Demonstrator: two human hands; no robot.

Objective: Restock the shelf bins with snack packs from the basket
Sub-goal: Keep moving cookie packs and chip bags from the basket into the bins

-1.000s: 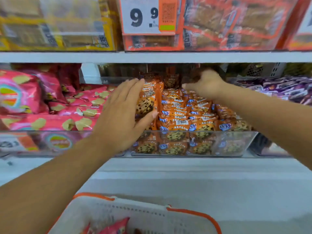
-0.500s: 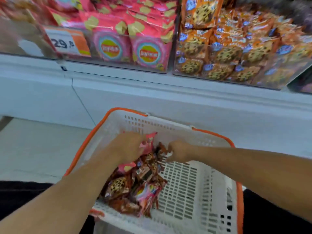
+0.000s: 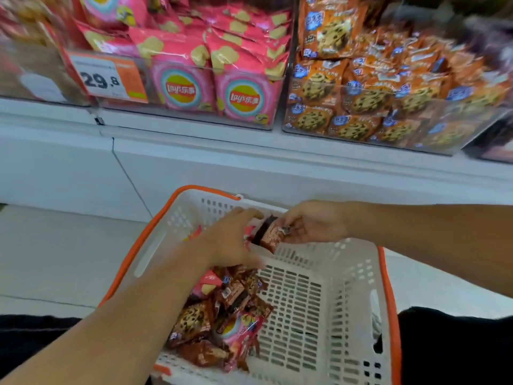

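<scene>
Head view: a white shelf (image 3: 249, 151) carries clear bins, one with pink chip bags (image 3: 244, 79), one beside it with orange cookie packs (image 3: 361, 98); a price tag (image 3: 107, 79) reads 29.8. Below stands a white basket (image 3: 319, 315) with an orange rim, loose snack packs (image 3: 222, 315) heaped at its left side. Both forearms reach in over the basket. The right hand (image 3: 313, 225), palm partly up, has its grip pinched on a brown pack (image 3: 268, 236). The left hand (image 3: 230, 240), fingers curled, meets the same pack; how firmly its grip closes cannot be told.
</scene>
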